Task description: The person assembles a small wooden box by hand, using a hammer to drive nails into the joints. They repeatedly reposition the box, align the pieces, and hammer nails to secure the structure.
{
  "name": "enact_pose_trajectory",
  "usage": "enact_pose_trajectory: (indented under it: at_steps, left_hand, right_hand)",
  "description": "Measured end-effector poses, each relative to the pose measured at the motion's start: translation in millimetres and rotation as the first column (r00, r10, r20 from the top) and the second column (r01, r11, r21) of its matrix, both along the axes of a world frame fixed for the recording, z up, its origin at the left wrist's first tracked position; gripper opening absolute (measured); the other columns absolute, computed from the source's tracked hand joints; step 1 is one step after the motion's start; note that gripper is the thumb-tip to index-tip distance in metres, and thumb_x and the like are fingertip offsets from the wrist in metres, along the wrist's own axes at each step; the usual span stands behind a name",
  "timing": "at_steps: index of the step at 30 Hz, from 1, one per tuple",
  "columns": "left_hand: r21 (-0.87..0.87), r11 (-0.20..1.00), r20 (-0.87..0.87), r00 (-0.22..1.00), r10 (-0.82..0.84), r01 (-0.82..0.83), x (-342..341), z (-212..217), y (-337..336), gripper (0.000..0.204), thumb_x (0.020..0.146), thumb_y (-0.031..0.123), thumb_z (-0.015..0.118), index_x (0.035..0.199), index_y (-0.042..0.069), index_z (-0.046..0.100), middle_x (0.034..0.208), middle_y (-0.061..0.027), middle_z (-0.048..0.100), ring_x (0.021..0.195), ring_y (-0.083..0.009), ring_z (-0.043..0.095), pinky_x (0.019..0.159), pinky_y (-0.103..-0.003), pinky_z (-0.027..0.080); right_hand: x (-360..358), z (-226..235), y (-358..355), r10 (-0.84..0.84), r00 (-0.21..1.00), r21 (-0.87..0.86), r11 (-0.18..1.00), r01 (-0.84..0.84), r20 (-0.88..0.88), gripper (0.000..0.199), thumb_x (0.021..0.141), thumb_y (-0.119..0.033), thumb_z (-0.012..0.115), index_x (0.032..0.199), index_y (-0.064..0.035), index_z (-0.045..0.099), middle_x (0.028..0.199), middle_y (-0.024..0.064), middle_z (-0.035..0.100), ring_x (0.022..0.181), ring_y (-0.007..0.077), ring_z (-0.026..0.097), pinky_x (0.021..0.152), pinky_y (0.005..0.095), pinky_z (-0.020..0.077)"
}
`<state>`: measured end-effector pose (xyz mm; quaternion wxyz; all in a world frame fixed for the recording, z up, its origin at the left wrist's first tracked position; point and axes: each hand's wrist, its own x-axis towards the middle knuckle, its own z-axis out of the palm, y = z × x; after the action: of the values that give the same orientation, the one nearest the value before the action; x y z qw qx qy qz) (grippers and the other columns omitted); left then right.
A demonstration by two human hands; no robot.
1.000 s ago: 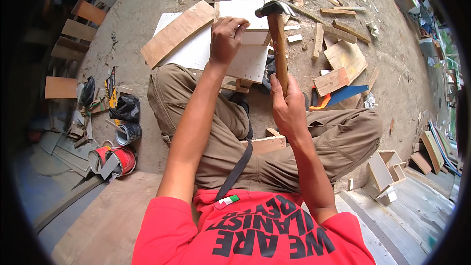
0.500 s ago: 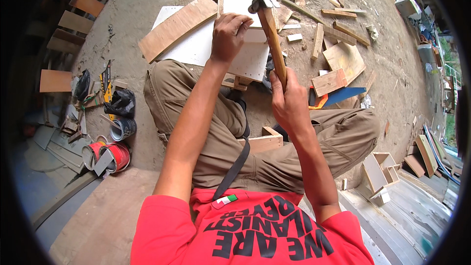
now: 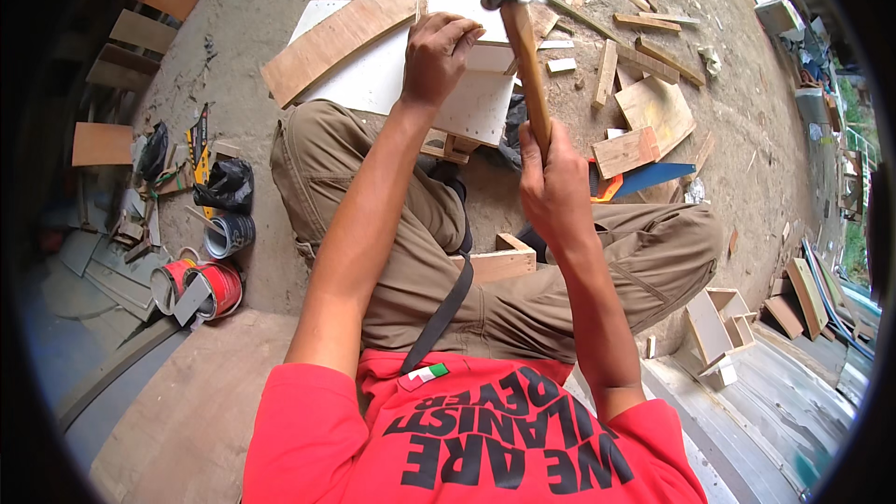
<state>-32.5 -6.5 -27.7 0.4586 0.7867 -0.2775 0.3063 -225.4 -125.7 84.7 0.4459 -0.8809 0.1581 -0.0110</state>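
My right hand [image 3: 558,173] is wrapped round the lower wooden handle of a claw hammer [image 3: 529,75]. The hammer stands nearly upright in view, its metal head beyond my fist. My left hand [image 3: 435,58] is closed in a pinch over a white-faced wooden box piece [image 3: 474,110]; whatever its fingertips hold is too small to make out. Close to the left hand, a plywood strip [image 3: 341,42] lies slantwise across a white panel [image 3: 359,93]. Small wooden blocks show under the near edge of the box piece.
At right lie a blue-bladed handsaw [image 3: 658,177], plywood offcuts [image 3: 656,114] and several wood strips. Red paint cans [image 3: 217,289], a dark can [image 3: 230,235] and a black plastic bag [image 3: 227,185] stand at left. A wooden frame piece [image 3: 499,266] sits between my crossed legs.
The hammer head has tipped slightly back and right, and my right hand has risen a little. My left hand keeps its pinch, shifted slightly farther away.
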Motion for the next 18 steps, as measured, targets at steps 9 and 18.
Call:
enact_pose_trajectory:
  at_steps: [9, 18]
  left_hand:
    - [-0.006, 1.000, -0.012, 1.000, 0.002, -0.002, 1.4, -1.7, 1.1, 0.010, 0.085, 0.013, 0.078, 0.092, 0.005, 0.078, 0.091, -0.0062, 0.072, 0.086, -0.0235, 0.067, 0.078, -0.035, 0.053]
    - [0.018, 1.000, 0.051, 0.999, -0.003, 0.002, 0.6, -1.1, 2.2, 0.011, 0.083, 0.012, 0.079, 0.091, 0.005, 0.078, 0.091, -0.0055, 0.072, 0.088, -0.0239, 0.066, 0.080, -0.036, 0.052]
  right_hand:
    - [0.2, 9.9, -2.1, 0.009, 1.000, -0.011, 1.000, -0.009, -0.009, 0.024, 0.103, -0.018, 0.054, 0.109, 0.0055, 0.054, 0.083, 0.0333, 0.066, 0.082, 0.0529, 0.065, 0.066, 0.0545, 0.0469]
    - [1.5, 13.5, -6.7, 0.020, 1.000, -0.020, 1.000, -0.020, 0.023, 0.024, 0.103, -0.018, 0.055, 0.109, 0.0055, 0.054, 0.081, 0.0335, 0.065, 0.081, 0.0525, 0.065, 0.066, 0.0535, 0.0469]
